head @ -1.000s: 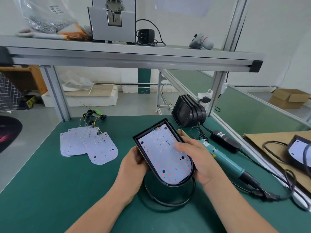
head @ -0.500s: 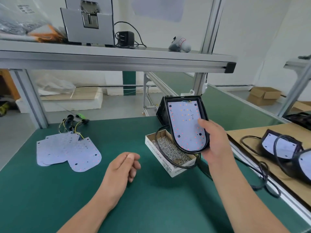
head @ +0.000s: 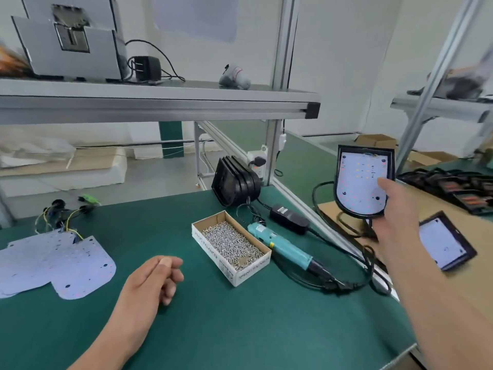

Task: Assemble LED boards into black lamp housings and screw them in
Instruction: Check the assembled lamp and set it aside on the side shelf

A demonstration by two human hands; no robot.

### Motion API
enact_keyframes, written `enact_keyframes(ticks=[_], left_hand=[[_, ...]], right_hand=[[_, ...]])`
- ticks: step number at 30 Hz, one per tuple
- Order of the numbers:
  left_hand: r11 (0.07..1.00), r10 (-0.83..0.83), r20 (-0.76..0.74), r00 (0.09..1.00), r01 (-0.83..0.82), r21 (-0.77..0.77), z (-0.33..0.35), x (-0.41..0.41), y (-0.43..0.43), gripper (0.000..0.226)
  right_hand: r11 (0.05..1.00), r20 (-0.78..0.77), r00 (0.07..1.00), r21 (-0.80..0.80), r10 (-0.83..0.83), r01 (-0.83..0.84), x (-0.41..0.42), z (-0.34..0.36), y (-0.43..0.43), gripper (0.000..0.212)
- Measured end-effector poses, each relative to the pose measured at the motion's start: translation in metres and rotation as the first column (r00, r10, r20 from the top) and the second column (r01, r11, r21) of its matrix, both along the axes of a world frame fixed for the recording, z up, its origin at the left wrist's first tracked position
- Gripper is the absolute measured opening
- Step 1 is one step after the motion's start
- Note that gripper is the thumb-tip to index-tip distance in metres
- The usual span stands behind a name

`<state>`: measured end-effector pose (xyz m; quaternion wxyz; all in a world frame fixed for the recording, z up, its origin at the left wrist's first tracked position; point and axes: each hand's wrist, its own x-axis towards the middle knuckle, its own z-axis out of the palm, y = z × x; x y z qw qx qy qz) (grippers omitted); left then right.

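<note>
The right hand has carried the lamp off the bench. Half a second ago it was held above the screw box; now it is past the right edge, in the air over the cardboard on the next table. The box and the screwdriver just beside it on the right are no longer covered. The left hand has stayed where it was, low on the bench towards the near edge, fingers loosely curled and holding nothing.

The right hand grips the lamp at its lower right rim, with the thumb lying on the face of the LED board. The lamp is nearly upright, its flat end up and its rounded end down, the open face turned to the camera. The white board sits inside the black housing and fills it; small red and yellow dots are scattered over it, with a few dark holes near the bottom. A black cable loops out from the left of the housing and hangs below it.

A second lamp lies face up on the cardboard, near the right hand. Empty housings stand stacked at the far edge of the bench. Loose boards lie at the left edge.
</note>
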<state>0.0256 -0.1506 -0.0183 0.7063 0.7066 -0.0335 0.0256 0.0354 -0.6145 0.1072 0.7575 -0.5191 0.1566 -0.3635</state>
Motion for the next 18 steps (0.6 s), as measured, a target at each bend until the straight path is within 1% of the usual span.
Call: enact_keyframes(ticks=[3,6,7,9,13,15,16,18], left_hand=[[1.0,-0.012,0.002,1.0,0.012,0.0,-0.002,0.002,0.001,0.03],[1.0,-0.018,0.001,1.0,0.018,-0.009,-0.002,0.003,0.001,0.03],[1.0,-0.018,0.0,1.0,0.018,-0.009,-0.004,0.004,0.002,0.029],[1.0,-0.022,0.0,1.0,0.022,-0.006,-0.007,0.006,0.003,0.032],[0.999,-0.035,-0.001,0.999,0.035,-0.019,-0.005,0.005,0.002,0.036],[0.999,-0.034,-0.002,0.999,0.034,-0.027,-0.003,0.004,0.001,0.036],[0.999,-0.032,-0.001,0.999,0.032,-0.032,-0.002,0.003,0.0,0.036],[0.999,-0.035,-0.001,0.999,0.035,-0.039,0.0,0.002,-0.001,0.036]], right_hand=[[0.989,-0.024,0.989,0.014,-0.144,0.144,-0.005,-0.003,-0.026,0.017],[0.955,-0.066,0.954,-0.059,-0.293,0.289,-0.012,-0.009,-0.052,0.021],[0.944,-0.077,0.942,-0.081,-0.326,0.32,-0.014,-0.012,-0.06,0.02],[0.926,-0.116,0.921,-0.11,-0.372,0.36,-0.015,-0.019,-0.076,0.005],[0.884,-0.26,0.859,-0.291,-0.441,0.366,-0.014,-0.029,-0.092,0.024],[0.866,-0.283,0.844,-0.363,-0.455,0.345,-0.013,-0.032,-0.091,0.042],[0.853,-0.287,0.837,-0.4,-0.465,0.337,-0.012,-0.033,-0.09,0.048],[0.817,-0.304,0.813,-0.481,-0.496,0.319,-0.009,-0.034,-0.089,0.045]])
